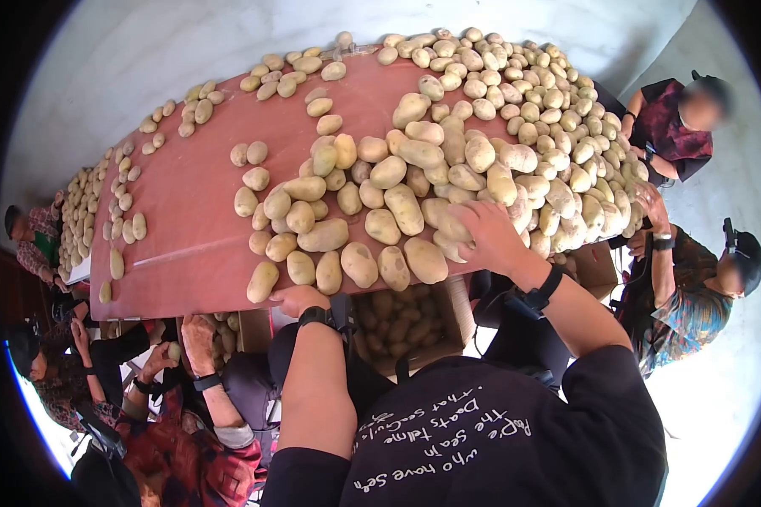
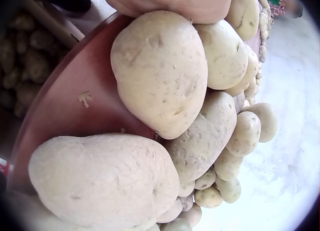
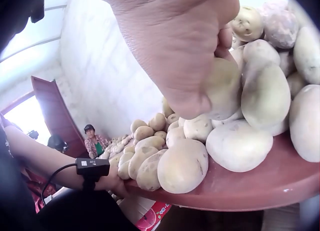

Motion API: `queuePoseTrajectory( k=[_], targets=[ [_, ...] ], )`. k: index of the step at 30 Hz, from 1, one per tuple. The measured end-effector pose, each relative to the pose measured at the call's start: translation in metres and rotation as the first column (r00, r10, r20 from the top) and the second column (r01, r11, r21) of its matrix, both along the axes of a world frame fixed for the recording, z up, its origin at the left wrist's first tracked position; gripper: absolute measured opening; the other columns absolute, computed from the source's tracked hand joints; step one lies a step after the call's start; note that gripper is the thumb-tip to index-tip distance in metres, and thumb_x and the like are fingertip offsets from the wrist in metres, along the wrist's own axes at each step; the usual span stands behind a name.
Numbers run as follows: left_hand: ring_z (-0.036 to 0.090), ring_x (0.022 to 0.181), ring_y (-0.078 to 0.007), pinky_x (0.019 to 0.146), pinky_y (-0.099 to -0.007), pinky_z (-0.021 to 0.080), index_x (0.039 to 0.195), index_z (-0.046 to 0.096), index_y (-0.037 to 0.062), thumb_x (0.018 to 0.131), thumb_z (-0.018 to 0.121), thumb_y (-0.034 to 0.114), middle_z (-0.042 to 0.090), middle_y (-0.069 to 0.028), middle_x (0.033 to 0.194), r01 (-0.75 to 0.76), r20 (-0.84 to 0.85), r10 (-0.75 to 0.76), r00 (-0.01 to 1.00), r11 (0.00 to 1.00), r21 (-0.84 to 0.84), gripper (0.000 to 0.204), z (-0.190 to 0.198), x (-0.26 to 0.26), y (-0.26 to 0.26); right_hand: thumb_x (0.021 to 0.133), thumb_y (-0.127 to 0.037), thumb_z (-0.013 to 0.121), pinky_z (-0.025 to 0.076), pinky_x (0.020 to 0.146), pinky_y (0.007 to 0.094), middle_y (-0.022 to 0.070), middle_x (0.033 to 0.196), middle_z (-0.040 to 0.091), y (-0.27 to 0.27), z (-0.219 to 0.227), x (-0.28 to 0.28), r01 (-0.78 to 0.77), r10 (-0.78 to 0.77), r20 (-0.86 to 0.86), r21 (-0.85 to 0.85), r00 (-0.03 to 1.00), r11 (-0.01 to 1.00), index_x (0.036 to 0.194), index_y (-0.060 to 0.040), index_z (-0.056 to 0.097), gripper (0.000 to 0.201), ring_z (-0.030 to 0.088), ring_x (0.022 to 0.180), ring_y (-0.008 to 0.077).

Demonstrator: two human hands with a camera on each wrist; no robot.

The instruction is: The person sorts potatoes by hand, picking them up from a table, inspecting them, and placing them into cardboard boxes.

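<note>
My right hand (image 1: 497,238) is over the front edge of the heaped potatoes. Its thumb and curled fingers grip a yellowish potato (image 3: 223,90), partly covered by the hand in the right wrist view. At the front rim of the red tabletop (image 1: 182,253), my left hand (image 1: 303,300) rests beside a potato (image 1: 262,281), its fingers loosely bent with nothing held. Only part of that hand (image 2: 170,3) shows at the top of the left wrist view, right above a large pale potato (image 2: 160,73). Several more potatoes (image 1: 359,266) line the rim between my hands.
A big pile of potatoes (image 1: 558,127) covers the table's right side. Below the front edge stands a box of potatoes (image 1: 459,317). People sit around the table, one close on the left (image 1: 186,448) and one on the right (image 1: 693,296). A pale wall (image 1: 186,42) stands behind.
</note>
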State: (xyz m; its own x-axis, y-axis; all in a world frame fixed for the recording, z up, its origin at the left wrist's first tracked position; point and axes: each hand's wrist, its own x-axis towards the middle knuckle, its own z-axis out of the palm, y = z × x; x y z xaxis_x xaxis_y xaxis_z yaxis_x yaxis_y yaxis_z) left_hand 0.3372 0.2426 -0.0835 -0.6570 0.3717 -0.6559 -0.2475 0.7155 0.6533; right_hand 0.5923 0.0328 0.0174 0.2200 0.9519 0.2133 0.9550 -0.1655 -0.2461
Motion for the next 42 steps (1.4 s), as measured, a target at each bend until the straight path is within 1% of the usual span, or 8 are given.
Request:
queuePoseTrajectory(
  k=[3,6,9,15,29,37,40,42],
  targets=[
    [0.058,0.107,-0.0407,0.086,-0.0486,0.051,0.115,0.059,-0.0035,0.094,0.033,0.057,0.060,-0.0207,0.121,-0.016,0.018,0.017,1.000,0.999,-0.037,0.069,-0.006,-0.002,0.004,0.078,-0.021,0.068,0.046,0.089,0.0375,0.0136,0.118,0.057,0.001,0.002,-0.003,0.157,-0.112,-0.554,0.034,0.825,0.987,0.130,-0.0062,0.047,0.058,0.056,0.106,0.0287],
    [0.058,0.107,-0.0400,0.085,-0.0484,0.051,0.116,0.058,-0.0020,0.093,0.033,0.058,0.060,-0.0200,0.121,-0.001,0.004,0.001,1.000,0.998,-0.062,0.069,-0.020,-0.007,0.009,0.090,-0.027,0.058,0.051,0.083,0.0382,0.0160,0.118,0.060,-0.002,-0.017,0.000,0.266,-0.061,-0.974,-0.001,0.219,0.964,0.132,-0.0041,0.045,0.050,0.061,0.102,0.0287],
    [0.058,0.107,-0.0395,0.085,-0.0484,0.051,0.118,0.058,0.0004,0.093,0.033,0.059,0.060,-0.0188,0.121,-0.006,0.013,0.007,1.000,0.998,-0.068,0.069,-0.017,-0.005,0.008,0.095,-0.037,0.048,0.054,0.080,0.0373,0.0140,0.121,0.059,-0.005,-0.022,0.000,0.194,0.065,-0.915,-0.015,-0.397,0.981,0.135,-0.0041,0.042,0.052,0.063,0.099,0.0282],
    [0.058,0.108,-0.0395,0.087,-0.0489,0.051,0.120,0.057,0.0017,0.092,0.033,0.060,0.060,-0.0179,0.122,0.001,0.006,-0.001,1.000,0.999,-0.055,0.069,-0.014,-0.004,0.005,0.095,-0.052,0.039,0.055,0.083,0.0524,0.0213,0.129,0.051,-0.017,-0.032,-0.006,-0.033,0.057,-0.615,0.134,-0.786,0.990,0.136,-0.0009,0.039,0.065,0.054,0.118,0.0386],
    [0.058,0.107,-0.0410,0.086,-0.0493,0.051,0.117,0.059,-0.0015,0.092,0.035,0.059,0.059,-0.0206,0.122,-0.028,-0.027,0.027,0.999,0.999,-0.037,0.070,-0.038,-0.009,0.012,0.097,-0.037,0.046,0.051,0.091,0.0463,0.0110,0.120,0.056,-0.035,-0.057,-0.046,-0.267,-0.313,-0.842,-0.211,-0.438,0.940,0.126,-0.0027,0.053,0.046,0.056,0.112,0.0246],
    [0.059,0.104,-0.0430,0.084,-0.0513,0.051,0.115,0.059,-0.0053,0.091,0.034,0.061,0.060,-0.0230,0.119,0.010,-0.022,-0.011,1.000,0.999,-0.052,0.075,-0.018,-0.006,0.006,0.088,-0.013,0.060,0.052,0.077,0.0295,0.0084,0.110,0.061,-0.036,-0.016,-0.038,-0.056,-0.210,-0.953,-0.227,0.219,0.972,0.116,-0.0058,0.058,0.029,0.062,0.095,0.0202],
    [0.059,0.104,-0.0431,0.083,-0.0513,0.051,0.114,0.059,-0.0065,0.091,0.033,0.062,0.061,-0.0236,0.118,-0.019,-0.008,0.018,1.000,0.999,-0.026,0.077,-0.013,-0.004,0.004,0.082,-0.010,0.065,0.050,0.080,0.0324,0.0119,0.110,0.060,-0.032,0.010,-0.019,0.303,-0.163,-0.624,0.123,0.764,0.945,0.112,-0.0051,0.058,0.031,0.060,0.101,0.0249],
    [0.059,0.104,-0.0432,0.083,-0.0513,0.051,0.114,0.059,-0.0069,0.091,0.034,0.062,0.061,-0.0240,0.117,-0.056,0.006,0.056,0.998,0.998,0.001,0.077,-0.012,-0.002,0.005,0.078,-0.013,0.070,0.045,0.089,0.0374,0.0124,0.113,0.058,-0.026,0.020,0.002,0.353,-0.290,-0.253,0.259,0.923,0.899,0.113,-0.0059,0.057,0.038,0.055,0.110,0.0283]
  ],
)
